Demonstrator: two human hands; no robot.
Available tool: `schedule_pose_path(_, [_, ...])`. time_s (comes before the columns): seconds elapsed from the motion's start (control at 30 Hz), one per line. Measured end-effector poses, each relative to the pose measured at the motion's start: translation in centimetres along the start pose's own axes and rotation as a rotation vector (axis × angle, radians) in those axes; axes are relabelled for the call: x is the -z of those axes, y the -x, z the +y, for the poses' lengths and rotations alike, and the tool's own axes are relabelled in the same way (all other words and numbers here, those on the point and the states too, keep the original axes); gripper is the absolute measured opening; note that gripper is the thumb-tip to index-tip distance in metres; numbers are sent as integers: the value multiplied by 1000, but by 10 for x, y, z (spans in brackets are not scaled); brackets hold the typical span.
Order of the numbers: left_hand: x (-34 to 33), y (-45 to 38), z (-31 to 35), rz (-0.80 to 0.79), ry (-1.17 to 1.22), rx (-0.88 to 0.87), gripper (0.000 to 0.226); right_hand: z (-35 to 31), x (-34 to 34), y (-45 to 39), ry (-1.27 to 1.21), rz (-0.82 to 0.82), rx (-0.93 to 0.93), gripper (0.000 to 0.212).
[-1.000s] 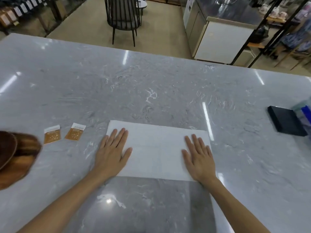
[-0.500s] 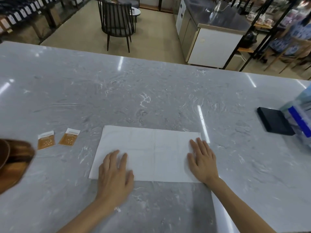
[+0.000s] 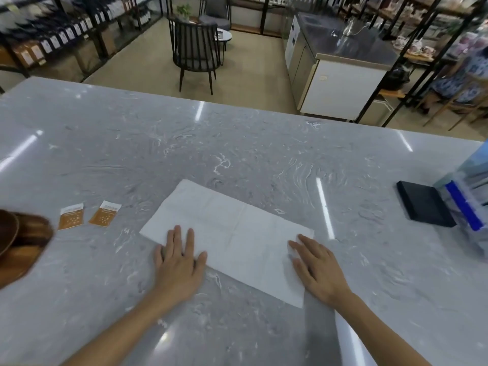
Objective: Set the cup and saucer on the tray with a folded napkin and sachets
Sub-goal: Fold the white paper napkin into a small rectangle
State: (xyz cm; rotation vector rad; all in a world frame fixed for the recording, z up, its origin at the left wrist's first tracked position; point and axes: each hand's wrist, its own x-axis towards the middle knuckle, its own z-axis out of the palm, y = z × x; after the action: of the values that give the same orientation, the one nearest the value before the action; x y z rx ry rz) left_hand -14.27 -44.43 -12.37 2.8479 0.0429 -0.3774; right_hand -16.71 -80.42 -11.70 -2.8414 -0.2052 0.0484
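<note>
- The left hand lies flat with its fingers spread out, low in the middle of the frame. Its fingertips press on the near left edge of the napkin. It grips nothing.
- The right hand lies flat too, a bit to the right. Its fingers rest on the right end of the napkin. It grips nothing.
- The napkin is white and lies flat on the gray bench, in the middle of the frame. It is a long shape, turned a little slantwise. Faint crease lines show on it. I think it is only part folded, and needs more folds to be small.
- Two little brown and white sachets lie side by side on the bench, to the left of the napkin. They do not touch it. No one has picked them up.
- At the far left edge of the frame there is a brown wooden thing. It may be the tray, but it is blurry and cut off, so I cannot be sure.
- I see no cup and no saucer.
- So I think the job has just begun. Still to do: finish the napkin, then put the napkin, the sachets, the cup and the saucer on the tray.
</note>
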Motion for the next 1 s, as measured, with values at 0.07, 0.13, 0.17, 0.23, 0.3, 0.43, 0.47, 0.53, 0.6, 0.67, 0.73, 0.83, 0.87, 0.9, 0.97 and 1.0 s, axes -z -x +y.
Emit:
schedule_pose_path(0.07, [6,-29,-9,9,-67,-81,71,-3,5,17,1,9,27,49])
schedule_pose_path(0.13, [16,-58,-18,-8,-163,-172,71,-7,8,35,-13,6,61,50])
schedule_pose_path(0.17, [22,-71,-21,-16,-200,-219,74,-11,8,44,-23,5,80,49])
schedule_pose_path(0.23, [34,-93,-23,-33,-236,-277,71,-20,5,61,-46,1,125,49])
schedule_pose_path(0.3, [41,-106,-16,-29,-266,-253,61,-30,-1,77,-49,2,186,48])
schedule_pose_path(0.43, [31,-68,27,100,-188,-286,54,-42,-11,96,-57,-2,334,40])
schedule_pose_path(0.47, [24,-44,38,135,-116,-385,51,-44,-11,97,-63,-11,370,38])
schedule_pose_path(0.53, [10,12,52,137,61,-575,46,-47,-11,100,-60,-35,431,35])
schedule_pose_path(0.6, [-7,67,57,108,139,-671,44,-49,-10,103,-71,-71,465,35])
schedule_pose_path(0.67, [-24,111,56,28,114,-696,53,-48,-12,105,-97,-117,495,38])
schedule_pose_path(0.73, [-39,139,51,-46,23,-692,68,-47,-14,106,-134,-155,526,42])
schedule_pose_path(0.83, [-50,155,39,0,-29,-665,66,-46,-20,110,-153,-165,572,46])
schedule_pose_path(0.87, [-53,158,34,47,-23,-652,61,-46,-22,112,-157,-163,584,45])
schedule_pose_path(0.9, [-56,161,29,92,-3,-640,57,-47,-24,115,-172,-162,592,44])
schedule_pose_path(0.97, [-60,168,20,143,77,-650,45,-47,-27,121,-217,-182,604,42])
schedule_pose_path(1.0, [-60,171,17,152,119,-667,38,-47,-28,124,-226,-197,617,41])
